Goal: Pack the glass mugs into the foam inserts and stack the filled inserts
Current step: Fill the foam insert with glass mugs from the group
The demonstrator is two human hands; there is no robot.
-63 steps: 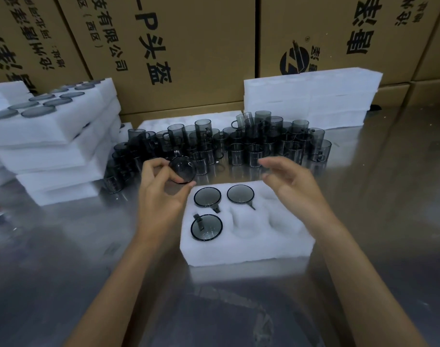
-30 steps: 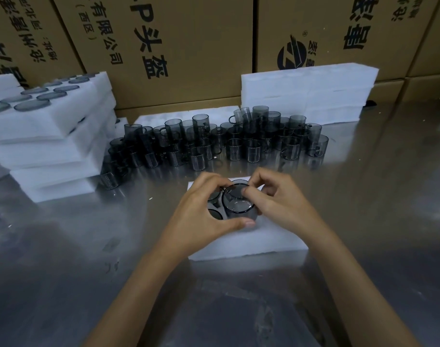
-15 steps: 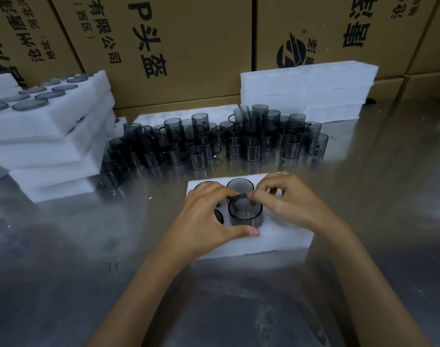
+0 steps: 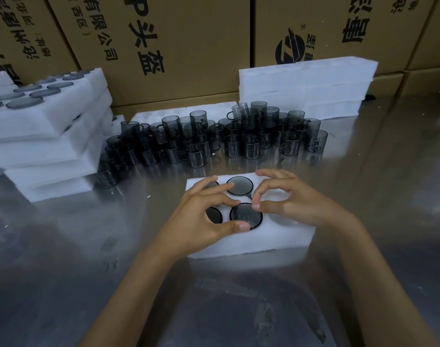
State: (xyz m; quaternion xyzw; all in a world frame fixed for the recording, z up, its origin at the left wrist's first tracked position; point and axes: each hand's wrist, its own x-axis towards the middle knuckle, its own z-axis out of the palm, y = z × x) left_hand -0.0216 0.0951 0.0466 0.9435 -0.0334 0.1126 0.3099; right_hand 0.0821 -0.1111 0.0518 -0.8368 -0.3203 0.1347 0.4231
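Observation:
A white foam insert point(image 4: 276, 236) lies on the steel table in front of me. A dark glass mug point(image 4: 246, 216) sits sunk in its front middle slot, rim level with the foam. My left hand point(image 4: 201, 219) grips it, thumb on the near rim and fingers on the far rim. My right hand point(image 4: 294, 204) pinches the rim at its upper right. A second mug point(image 4: 239, 185) fills the back middle slot and a third point(image 4: 213, 214) the front left slot. My left fingers cover most of the back left slot. My right hand hides the right-hand slots.
Several loose glass mugs point(image 4: 239, 139) crowd the table behind the insert. A stack of filled inserts point(image 4: 46, 126) stands at the left. Empty foam inserts point(image 4: 304, 83) are piled at the back right. Cardboard boxes point(image 4: 188, 46) wall off the back.
My left hand carried a mug from the pile to the insert, and my right hand joined it. In the last half second the mug went down from standing proud to flush in its slot.

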